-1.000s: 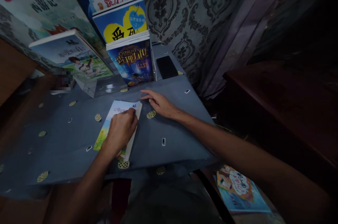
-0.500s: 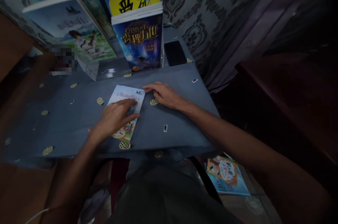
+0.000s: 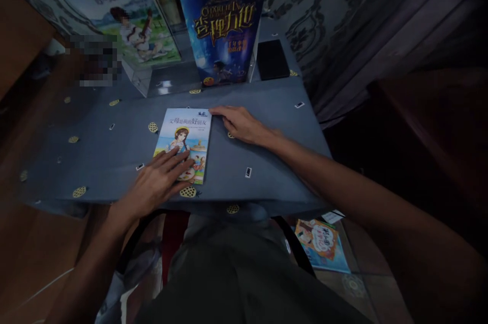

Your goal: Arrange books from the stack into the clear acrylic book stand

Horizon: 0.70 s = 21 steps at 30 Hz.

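A small book (image 3: 195, 133) with a girl in a yellow hat on its cover lies flat on the blue-grey tablecloth (image 3: 244, 100). My left hand (image 3: 162, 174) rests on the lower left part of the cover, its fingers spread and slightly bent, holding nothing. At the book's top right corner, my right hand (image 3: 238, 123) touches the edge with its fingertips; its fingers are apart and the palm is on or just over the cloth.
Behind stand a dark blue book (image 3: 224, 34) and a larger picture book (image 3: 141, 24) in clear holders. A black phone (image 3: 273, 59) lies beside them. Below the table at the right is another colourful book (image 3: 324, 245). A patterned curtain (image 3: 305, 24) hangs behind.
My left hand has slid down the cover, showing more of the title and the girl. The book looks straighter. My right hand is still at the top right corner. The view has shifted.
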Motion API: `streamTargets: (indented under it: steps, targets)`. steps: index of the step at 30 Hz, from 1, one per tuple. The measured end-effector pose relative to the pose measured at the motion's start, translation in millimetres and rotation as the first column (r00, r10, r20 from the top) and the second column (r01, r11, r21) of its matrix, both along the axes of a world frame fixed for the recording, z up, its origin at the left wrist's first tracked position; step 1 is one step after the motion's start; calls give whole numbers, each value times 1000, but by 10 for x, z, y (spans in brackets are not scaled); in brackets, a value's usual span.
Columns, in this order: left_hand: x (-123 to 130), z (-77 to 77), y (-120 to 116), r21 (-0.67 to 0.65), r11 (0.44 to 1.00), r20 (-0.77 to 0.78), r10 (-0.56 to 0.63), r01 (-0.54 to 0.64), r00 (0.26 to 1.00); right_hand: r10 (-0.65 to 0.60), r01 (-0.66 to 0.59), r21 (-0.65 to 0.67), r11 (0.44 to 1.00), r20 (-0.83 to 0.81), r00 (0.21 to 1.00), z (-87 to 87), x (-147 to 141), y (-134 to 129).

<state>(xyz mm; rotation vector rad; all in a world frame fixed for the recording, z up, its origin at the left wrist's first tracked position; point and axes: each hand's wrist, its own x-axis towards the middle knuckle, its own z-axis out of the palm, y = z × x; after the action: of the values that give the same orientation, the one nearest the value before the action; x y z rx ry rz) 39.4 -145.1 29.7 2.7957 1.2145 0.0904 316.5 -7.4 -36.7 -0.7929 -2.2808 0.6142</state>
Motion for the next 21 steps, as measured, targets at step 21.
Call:
streamTargets:
  steps: [21]
  targets:
    - [36,-6,-137,-5,1000,115,28,-27,993,287,-293,-41,955,-117,951,286,-211,-1010]
